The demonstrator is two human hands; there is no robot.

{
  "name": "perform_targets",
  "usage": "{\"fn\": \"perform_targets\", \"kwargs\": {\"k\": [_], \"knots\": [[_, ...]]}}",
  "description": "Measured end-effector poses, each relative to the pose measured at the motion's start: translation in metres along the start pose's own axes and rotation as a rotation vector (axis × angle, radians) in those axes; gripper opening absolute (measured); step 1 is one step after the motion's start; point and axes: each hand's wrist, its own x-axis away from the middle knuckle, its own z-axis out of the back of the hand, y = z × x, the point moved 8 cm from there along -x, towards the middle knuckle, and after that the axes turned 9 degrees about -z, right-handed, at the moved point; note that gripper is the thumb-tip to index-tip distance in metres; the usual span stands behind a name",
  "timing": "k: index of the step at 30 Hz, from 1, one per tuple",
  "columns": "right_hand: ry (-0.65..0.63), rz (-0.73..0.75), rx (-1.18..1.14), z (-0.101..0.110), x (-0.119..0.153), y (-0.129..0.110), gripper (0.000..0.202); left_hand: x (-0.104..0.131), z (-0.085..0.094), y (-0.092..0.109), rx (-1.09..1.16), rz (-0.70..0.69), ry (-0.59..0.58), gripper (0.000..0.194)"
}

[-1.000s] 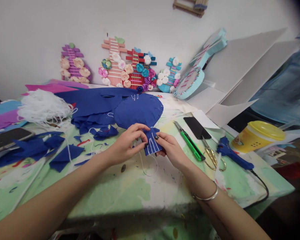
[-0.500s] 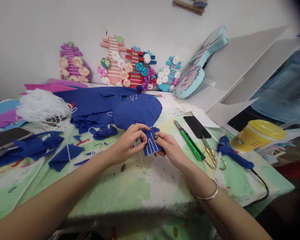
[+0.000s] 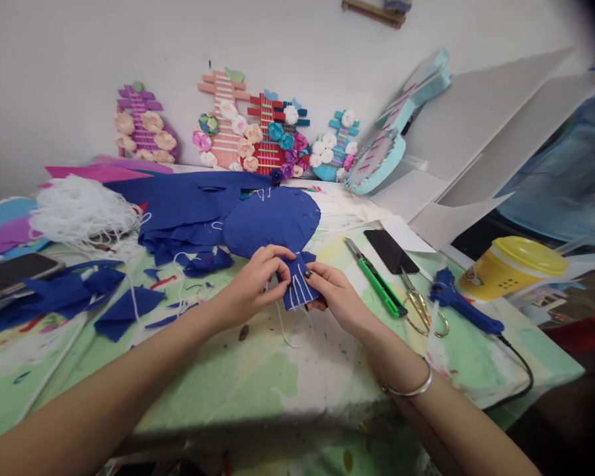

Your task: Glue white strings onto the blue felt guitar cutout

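Observation:
Between my two hands is a small blue covered piece (image 3: 292,299) with several white cord lines running along its face. My left hand (image 3: 262,281) pinches its left side, thumb and forefinger near the cords. On the other side, my right hand (image 3: 338,291) grips its right edge, thumb on the front and the other fingers behind. A loose tail of white cord (image 3: 297,345) loops below the piece. Just beyond lies a larger rounded blue piece (image 3: 272,221) joined to blue fabric, with short white cords at its top.
To the right lie a green utility knife (image 3: 377,281), a black phone (image 3: 391,251), gold-handled scissors (image 3: 419,311), a blue glue gun (image 3: 463,307) and a yellow-lidded tub (image 3: 510,268). White yarn (image 3: 86,215) and blue scraps (image 3: 129,311) cover the left. Flower-decorated instrument shapes (image 3: 223,125) lean against the wall.
Both hands stay almost in place around the small blue piece. My right thumb has shifted slightly on its edge, and the view has moved a touch.

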Motion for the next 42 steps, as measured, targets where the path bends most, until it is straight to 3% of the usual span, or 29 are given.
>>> {"fn": "perform_targets", "kwargs": {"k": [15, 24, 28, 35, 42], "knots": [[-0.012, 0.011, 0.01, 0.0, 0.0, 0.001, 0.025, -0.001, 0.004, 0.002, 0.01, 0.016, 0.06, 0.006], [0.016, -0.035, -0.024, 0.001, 0.0, 0.004, 0.026, 0.001, 0.017, -0.001, -0.019, 0.051, 0.18, 0.006], [0.05, -0.048, -0.07, 0.005, 0.0, 0.003, 0.026, 0.003, 0.024, 0.01, -0.104, -0.053, 0.247, 0.018], [0.073, -0.034, -0.134, 0.009, 0.001, 0.0, 0.027, 0.01, 0.022, 0.031, -0.234, -0.291, 0.242, 0.044], [0.072, -0.045, -0.162, 0.01, 0.003, 0.0, 0.034, 0.01, 0.016, 0.034, -0.324, -0.409, 0.202, 0.046]]}}
